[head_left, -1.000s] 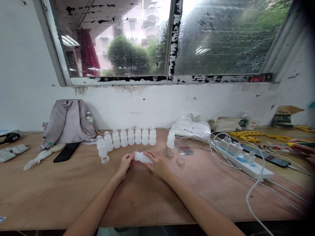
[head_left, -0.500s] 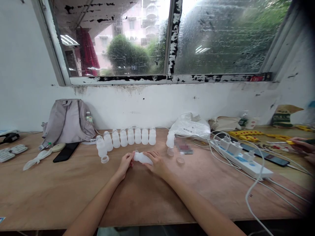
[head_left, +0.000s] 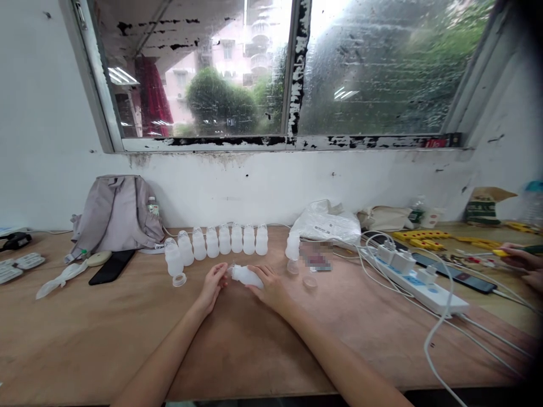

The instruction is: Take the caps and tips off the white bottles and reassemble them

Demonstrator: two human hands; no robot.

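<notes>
Head view: my right hand (head_left: 269, 287) is curling over a frosted white plastic bottle (head_left: 248, 277), the fingers partly closed around its body, so I am holding it lying tilted, close to the table's brown wooden surface (head_left: 237, 345) and with its neck pointing left. My left hand (head_left: 215, 281) is keeping its thumb and fingers bunched together right at that neck, where something small and clear is showing; I cannot tell whether they are pinching it or only touching it.

Beyond my hands, eight frosted white bottles with clear domed tops (head_left: 224, 242) are standing upright in a line, a whitish plastic ring (head_left: 179, 280) lying in front of the leftmost. To the right, another frosted white bottle (head_left: 292, 246) is standing apart, with a small translucent cup-shaped piece (head_left: 292, 267) and a pale round piece (head_left: 309, 282) lying near it.

As I judge it, the smooth plastic could be rolling out from under my right hand if my hold is too loose, while squeezing too hard could be denting the wall. The clear piece could be seating crooked or slipping if my left fingers are pressing off-centre.
</notes>
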